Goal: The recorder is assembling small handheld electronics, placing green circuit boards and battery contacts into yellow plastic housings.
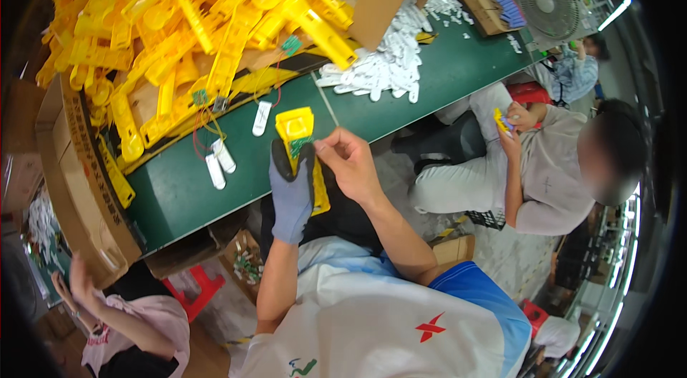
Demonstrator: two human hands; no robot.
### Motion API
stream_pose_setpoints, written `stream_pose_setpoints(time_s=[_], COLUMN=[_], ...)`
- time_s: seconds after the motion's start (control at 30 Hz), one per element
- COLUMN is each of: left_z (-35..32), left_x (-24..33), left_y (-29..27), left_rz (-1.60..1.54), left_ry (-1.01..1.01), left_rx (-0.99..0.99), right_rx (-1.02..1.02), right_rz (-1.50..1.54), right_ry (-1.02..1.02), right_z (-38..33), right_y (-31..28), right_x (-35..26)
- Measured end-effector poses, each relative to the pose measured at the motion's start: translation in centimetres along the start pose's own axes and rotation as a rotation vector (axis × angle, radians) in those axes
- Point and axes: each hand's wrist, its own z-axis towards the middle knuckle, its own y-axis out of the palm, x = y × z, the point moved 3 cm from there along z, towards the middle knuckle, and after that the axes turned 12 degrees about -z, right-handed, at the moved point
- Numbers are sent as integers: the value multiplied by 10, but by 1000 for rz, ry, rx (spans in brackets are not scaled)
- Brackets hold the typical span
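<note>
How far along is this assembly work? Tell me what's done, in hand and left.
Done: I cannot spot any finished stack.
In hand: the gloved left hand holds a yellow housing with a green circuit board showing inside, while the bare right hand pinches at its edge.
Left: a big heap of yellow housings, a spill of white parts and loose wired pieces wait on the green table.

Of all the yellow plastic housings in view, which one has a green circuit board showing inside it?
The yellow housing held in the gloved left hand, with the bare right hand at its green board. The others lie in the heap.
</note>
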Motion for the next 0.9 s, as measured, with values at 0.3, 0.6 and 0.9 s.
stream_pose_setpoints(time_s=[0.3, 0.6, 0.9], left_z=[4, 12, 13], left_x=[26, 18, 4], left_y=[4, 1, -1], left_rz=[-181, -315, -230], left_ry=[-291, -331, -92], left_rx=[-52, -106, 14], right_rx=[578, 512, 116], right_rz=[-1132, -1046, -395], right_ry=[-101, -154, -21], right_z=[39, 51, 8], right_y=[-103, -87, -10], right_x=[-46, -31, -34])
